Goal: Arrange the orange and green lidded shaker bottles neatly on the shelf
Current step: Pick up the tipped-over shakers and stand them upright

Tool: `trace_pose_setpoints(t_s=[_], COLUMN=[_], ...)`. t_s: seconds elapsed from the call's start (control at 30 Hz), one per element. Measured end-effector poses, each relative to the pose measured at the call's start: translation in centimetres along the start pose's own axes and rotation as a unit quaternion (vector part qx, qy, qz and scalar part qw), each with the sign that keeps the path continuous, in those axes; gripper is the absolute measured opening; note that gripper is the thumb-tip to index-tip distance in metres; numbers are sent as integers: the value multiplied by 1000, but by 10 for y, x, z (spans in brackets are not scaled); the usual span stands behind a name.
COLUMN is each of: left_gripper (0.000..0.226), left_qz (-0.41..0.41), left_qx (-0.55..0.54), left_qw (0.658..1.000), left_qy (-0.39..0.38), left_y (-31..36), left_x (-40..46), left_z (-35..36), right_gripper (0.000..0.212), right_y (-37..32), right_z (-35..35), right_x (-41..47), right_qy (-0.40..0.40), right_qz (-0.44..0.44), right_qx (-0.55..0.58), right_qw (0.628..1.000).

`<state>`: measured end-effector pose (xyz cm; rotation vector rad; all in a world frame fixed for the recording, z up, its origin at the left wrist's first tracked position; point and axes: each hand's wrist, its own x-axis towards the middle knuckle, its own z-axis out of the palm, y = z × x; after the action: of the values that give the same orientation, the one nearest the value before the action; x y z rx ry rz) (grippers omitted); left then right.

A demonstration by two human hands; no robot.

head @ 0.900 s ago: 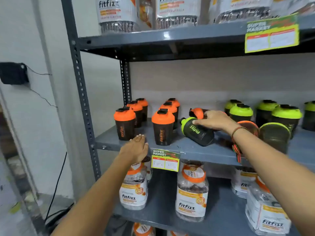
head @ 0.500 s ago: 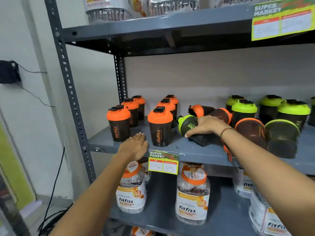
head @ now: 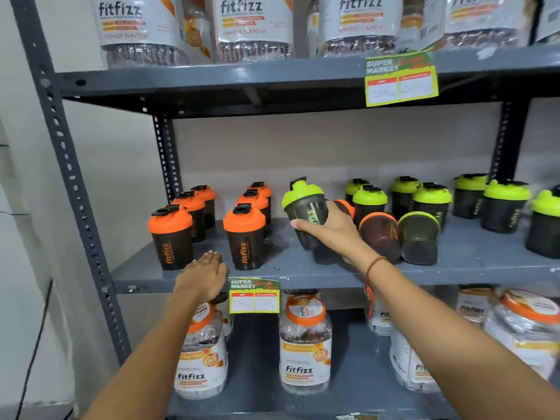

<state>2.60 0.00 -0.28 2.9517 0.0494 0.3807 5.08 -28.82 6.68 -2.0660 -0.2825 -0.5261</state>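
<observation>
One green bottle [head: 304, 218] is in your right hand [head: 328, 230], gripped round the body and tilted just above the shelf [head: 303, 265], likely so it can join the green group [head: 424, 198]. Your left hand [head: 201, 275] rests open, empty, on the shelf edge, probably bracing you.

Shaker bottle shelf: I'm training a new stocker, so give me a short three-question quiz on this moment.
1. True or false: the right hand grips a green-lidded shaker bottle.
2. Where is the left hand?
A. On an orange lid
B. Flat at the front edge of the middle shelf
C. Around a jar
3. Fill in: the two toppled shaker bottles lie just to the ___ of the held bottle, as seen from the camera.

Key: 1 true; 2 B; 3 right.
</observation>
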Motion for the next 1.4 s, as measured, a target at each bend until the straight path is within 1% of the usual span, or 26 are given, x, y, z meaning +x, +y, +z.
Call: trace_pose_setpoints(t_s=[0.17,0.3,0.4,0.5,0.57,0.63,0.8,0.9,0.97,1.03,1.13,1.2,1.23,1.3,1.33,1.4], left_gripper=[56,55,55,55,55,55,58,62,64,65,59,57,57,60,60,57], left_qz=[9,8,11,19,31,34,47,57,64,61,53,52,49,45,44,39], left_qx=[3,6,16,25,44,56,110,126,137,129,83,71,74,88,90,74], left_qw=[1000,1000,1000,999,998,997,993,990,988,990,995,996,996,995,995,996], left_qy=[2,3,11,24,27,31,24,14,2,-1,16,19,15,7,7,24], left_y=[1,-1,-4,-7,-8,-9,-14,-18,-20,-22,-22,-22,-22,-22,-22,-19], left_x=[-2,-2,0,4,7,9,14,18,20,21,21,19,19,18,18,17], left_z=[-2,-2,1,6,9,11,16,17,18,19,19,19,20,19,19,19], right_gripper=[74,74,69,76,75,73,75,81,81,78,78,86,94,110,110,96], right_y=[-11,2,27,59,84,110,169,193,203,209,213,213,211,203,199,187], right_z=[-52,-108,-152,-192,-211,-225,-234,-231,-230,-229,-228,-227,-225,-220,-216,-207], right_x=[-11,-9,-6,-2,-1,1,-2,-5,-6,-7,-7,-7,-8,-15,-20,-32], right_qy=[102,175,227,290,313,320,301,281,272,265,259,254,254,287,328,423], right_qz=[12,25,31,42,53,68,103,113,112,107,105,113,114,102,86,27], right_qx=[127,163,159,138,118,95,21,10,6,4,-22,-29,-22,-5,-10,-42], right_qw=[987,971,960,946,941,940,948,953,956,958,960,960,960,952,941,905])
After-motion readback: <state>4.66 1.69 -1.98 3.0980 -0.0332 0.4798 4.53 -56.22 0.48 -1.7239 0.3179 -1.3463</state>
